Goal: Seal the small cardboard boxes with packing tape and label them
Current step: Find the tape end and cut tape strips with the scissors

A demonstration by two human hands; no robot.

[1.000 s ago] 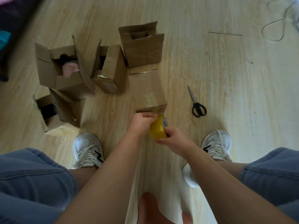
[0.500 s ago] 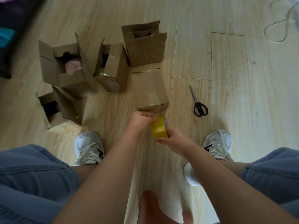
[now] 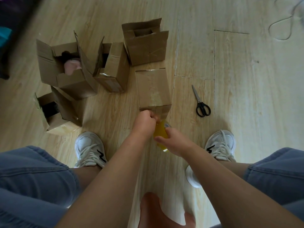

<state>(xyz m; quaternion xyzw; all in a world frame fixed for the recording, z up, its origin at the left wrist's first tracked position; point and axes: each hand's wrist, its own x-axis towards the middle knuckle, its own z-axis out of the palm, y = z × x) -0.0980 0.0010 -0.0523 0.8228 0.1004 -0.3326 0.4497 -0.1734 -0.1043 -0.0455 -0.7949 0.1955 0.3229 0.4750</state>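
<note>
A closed small cardboard box (image 3: 152, 89) lies on the wooden floor in front of me, with a strip of clear tape running down its top and over its near edge. My left hand (image 3: 145, 120) is curled at that near edge and pinches the tape there. My right hand (image 3: 172, 142) grips a yellow roll of packing tape (image 3: 160, 133) just below the box. Several open boxes stand to the left and behind: one with a pink item (image 3: 65, 69), one on its side (image 3: 111, 66), one at the back (image 3: 145, 43), one at the near left (image 3: 57, 111).
Black-handled scissors (image 3: 200, 102) lie on the floor right of the taped box. My white sneakers (image 3: 89, 148) flank my arms, with the other shoe (image 3: 221, 145) at the right. A cord (image 3: 286, 22) loops at the top right. Dark objects sit at the top left.
My right hand has drawn the tape roll nearer to me, away from the box. My left hand has closed tighter at the box's near edge. The view has shifted slightly.
</note>
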